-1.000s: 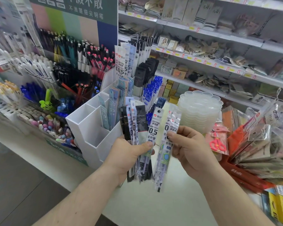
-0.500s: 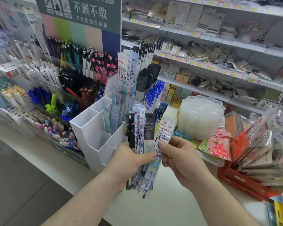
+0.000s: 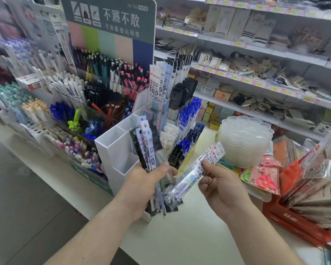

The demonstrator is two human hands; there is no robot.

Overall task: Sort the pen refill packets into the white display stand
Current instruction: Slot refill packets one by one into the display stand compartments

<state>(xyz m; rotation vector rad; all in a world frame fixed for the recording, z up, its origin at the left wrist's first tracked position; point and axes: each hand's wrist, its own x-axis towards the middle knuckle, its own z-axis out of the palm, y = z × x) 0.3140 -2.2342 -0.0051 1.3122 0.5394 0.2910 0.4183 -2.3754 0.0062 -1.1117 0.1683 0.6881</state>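
My left hand (image 3: 141,186) grips a bundle of pen refill packets (image 3: 148,150), black, white and blue, fanned upright in front of the white display stand (image 3: 118,150). My right hand (image 3: 222,186) pinches a few clear refill packets (image 3: 197,169) tilted up to the right, apart from the bundle at the top, overlapping it near the bottom. The stand's front compartments look empty; its rear tiers hold upright refill packets (image 3: 159,87).
Pen racks (image 3: 69,96) fill the counter to the left under a green sign (image 3: 111,18). A stack of clear plastic trays (image 3: 245,140) and packaged scissors (image 3: 264,178) lie to the right, beside a red box of packets (image 3: 304,197). Shelves run behind.
My right hand pulled a few clear packets out of the bundle and tilted them to the right. Both hands shifted slightly right and lower in view.
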